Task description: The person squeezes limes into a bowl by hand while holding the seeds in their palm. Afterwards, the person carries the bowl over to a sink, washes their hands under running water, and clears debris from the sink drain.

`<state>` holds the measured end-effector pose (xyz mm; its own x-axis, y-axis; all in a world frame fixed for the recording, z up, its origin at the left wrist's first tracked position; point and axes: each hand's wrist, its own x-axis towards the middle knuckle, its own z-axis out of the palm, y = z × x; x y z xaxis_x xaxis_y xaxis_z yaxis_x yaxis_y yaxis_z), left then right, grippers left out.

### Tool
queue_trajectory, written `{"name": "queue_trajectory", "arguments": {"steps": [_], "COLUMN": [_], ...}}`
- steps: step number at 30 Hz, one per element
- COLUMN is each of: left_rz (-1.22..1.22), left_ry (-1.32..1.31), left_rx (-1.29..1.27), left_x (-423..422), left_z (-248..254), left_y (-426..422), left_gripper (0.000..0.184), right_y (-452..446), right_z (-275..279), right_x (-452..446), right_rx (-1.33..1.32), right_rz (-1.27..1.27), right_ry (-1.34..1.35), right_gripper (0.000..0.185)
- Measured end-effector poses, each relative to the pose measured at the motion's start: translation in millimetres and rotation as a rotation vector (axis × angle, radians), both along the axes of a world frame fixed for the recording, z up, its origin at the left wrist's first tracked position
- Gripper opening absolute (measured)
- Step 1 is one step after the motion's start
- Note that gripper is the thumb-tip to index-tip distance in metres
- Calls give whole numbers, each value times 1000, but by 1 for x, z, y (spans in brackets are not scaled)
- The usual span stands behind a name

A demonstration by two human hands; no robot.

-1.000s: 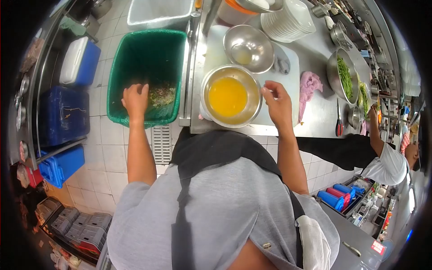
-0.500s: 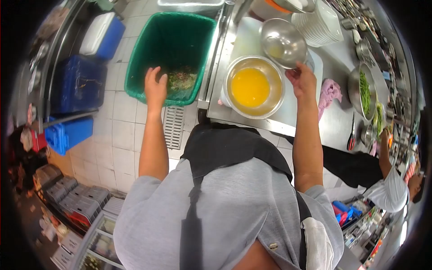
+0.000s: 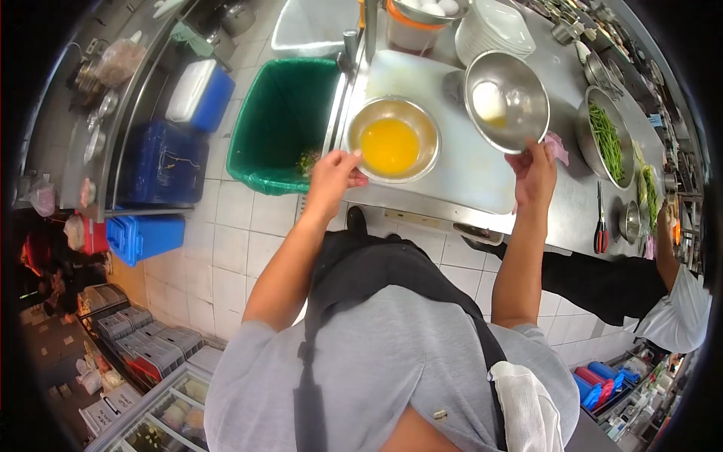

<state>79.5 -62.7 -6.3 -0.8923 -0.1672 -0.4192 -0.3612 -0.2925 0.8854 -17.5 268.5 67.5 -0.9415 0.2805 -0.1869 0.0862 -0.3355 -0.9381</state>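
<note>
My right hand (image 3: 533, 172) grips the near rim of a steel bowl (image 3: 527, 98), which is tilted and holds a little pale yellowish liquid. Left of it, a second steel bowl (image 3: 431, 143) with bright yellow-orange liquid (image 3: 389, 146) rests on the white cutting board (image 3: 471, 177). The fingers of my left hand (image 3: 337, 179) are closed at that bowl's left rim, thumb against the edge. The green bin (image 3: 282, 113) with scraps inside stands just left of my left hand. A pink cloth (image 3: 556, 148) lies partly hidden behind my right hand and the tilted bowl.
White plates (image 3: 497, 30) are stacked behind the board, beside a container topped by a bowl of eggs (image 3: 433, 9). At the right are a bowl of green beans (image 3: 607, 139), red-handled scissors (image 3: 600, 239) and a small bowl (image 3: 630, 221). A co-worker's arm (image 3: 666, 252) reaches in at the far right.
My left hand has moved from over the green bin to the yellow liquid's bowl. My right hand has taken hold of the other bowl and carried it rightward.
</note>
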Motion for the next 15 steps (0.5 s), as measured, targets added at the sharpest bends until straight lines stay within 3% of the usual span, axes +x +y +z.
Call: {"name": "queue_trajectory", "arguments": {"steps": [8, 15], "left_rz": [38, 71], "left_ry": [9, 25], "left_rx": [-1, 171], "left_x": [-31, -31], "left_z": [-5, 8], "left_y": [16, 9], "left_gripper": [22, 32], "right_y": [31, 6], "right_z": [5, 29], "right_x": [62, 75], "right_rx": [-43, -31], "right_rz": [33, 56], "right_ry": [11, 87], "right_gripper": [14, 15]}}
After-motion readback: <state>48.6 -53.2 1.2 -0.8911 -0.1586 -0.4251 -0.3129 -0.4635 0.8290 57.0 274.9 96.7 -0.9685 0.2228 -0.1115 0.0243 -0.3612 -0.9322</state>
